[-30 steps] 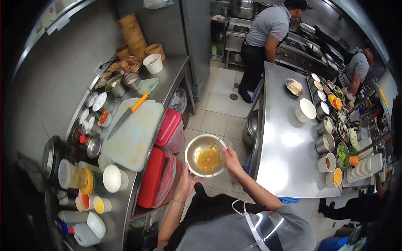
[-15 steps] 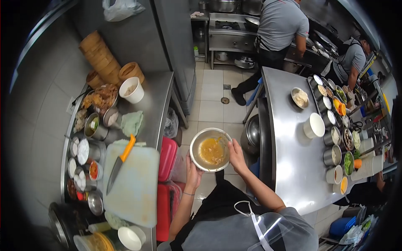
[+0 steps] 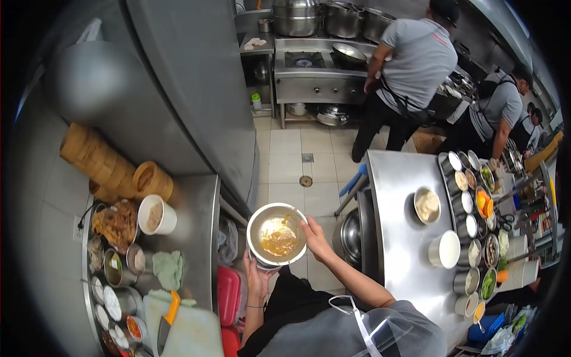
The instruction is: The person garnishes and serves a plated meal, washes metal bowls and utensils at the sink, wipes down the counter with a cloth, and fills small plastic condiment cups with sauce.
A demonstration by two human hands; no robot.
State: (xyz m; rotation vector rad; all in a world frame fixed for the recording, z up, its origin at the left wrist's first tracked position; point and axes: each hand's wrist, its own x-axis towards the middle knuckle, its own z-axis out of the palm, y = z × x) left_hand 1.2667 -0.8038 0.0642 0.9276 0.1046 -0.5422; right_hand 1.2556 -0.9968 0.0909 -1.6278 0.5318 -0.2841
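A round metal bowl (image 3: 276, 234) with wet, yellowish-brown food at its bottom is held out in front of my body, over the floor between two counters. My left hand (image 3: 257, 278) supports it from below at the near left side, the fingers partly hidden under it. At the right rim, my right hand (image 3: 317, 239) grips the bowl with the thumb at the edge. The bowl's inside faces up toward me.
On the left counter lie a cutting board (image 3: 191, 330), an orange-handled knife (image 3: 169, 321) and a green cloth (image 3: 168, 270). The right steel counter (image 3: 398, 238) bears a white tub (image 3: 444, 250) and several ingredient containers. A co-worker (image 3: 419, 59) stands near the stove (image 3: 318, 83).
The bowl and both hands sit slightly further left and lower in view. The view has tilted up toward the stove. The near co-worker's stance has changed.
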